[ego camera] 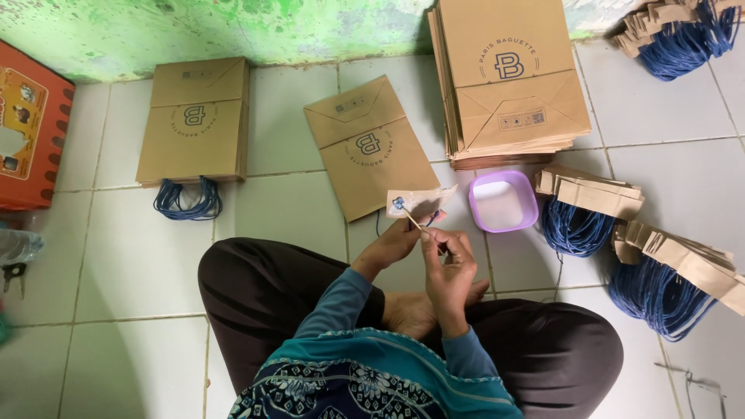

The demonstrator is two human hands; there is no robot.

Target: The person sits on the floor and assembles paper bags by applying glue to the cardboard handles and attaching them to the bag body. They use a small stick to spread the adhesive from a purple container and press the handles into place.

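One kraft paper strip with a blue cord end on it is what I'm working, held up over my lap just in front of the single brown paper bag on the tiled floor. My left hand pinches the strip from below, fingers closed on it. My right hand, wrist cocked upright, grips a thin stick whose tip meets the strip. I'd judge small, even strokes best, keeping the strip level. The purple tub sits just right; bag stacks and bundled blue handles lie beyond.
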